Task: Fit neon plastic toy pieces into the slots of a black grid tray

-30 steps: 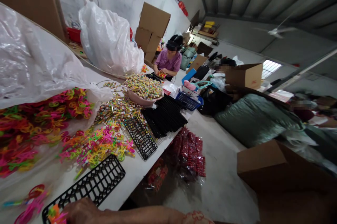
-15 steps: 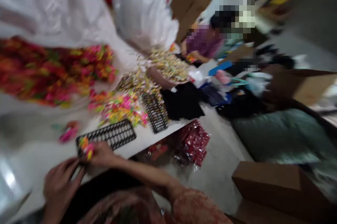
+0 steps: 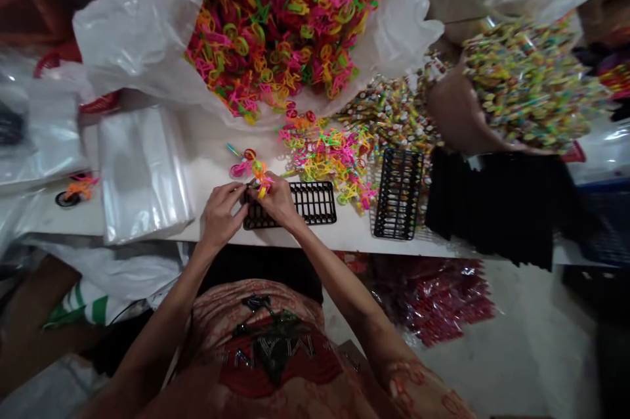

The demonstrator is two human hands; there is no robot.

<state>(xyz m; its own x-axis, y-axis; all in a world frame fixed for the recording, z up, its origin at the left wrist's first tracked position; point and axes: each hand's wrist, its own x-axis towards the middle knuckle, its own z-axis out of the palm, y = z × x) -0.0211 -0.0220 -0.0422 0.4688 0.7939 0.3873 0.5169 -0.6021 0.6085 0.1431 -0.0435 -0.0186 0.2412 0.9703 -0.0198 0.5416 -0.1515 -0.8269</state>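
A black slotted plastic rack lies lengthwise in front of me on the white table. At its left end, my left hand has its thumb and fingers drawn together; what they pinch is too small to make out. My right hand is over the rack's left part, fingers closed around small pink, yellow and orange plastic pieces. Just beyond the hands lie a pink and red wheel-like piece and a thin blue stick. Loose colourful plastic pieces are heaped behind the rack.
A second black rack stands to the right, beside black cloth. Large white bags rise behind, one full of colourful pieces. Clear plastic bags lie left. Red packets sit below the table.
The view has swung left and levelled, so the table now runs across the picture. Both hands stay close together at the rack's left end, the right one still with colourful pieces.
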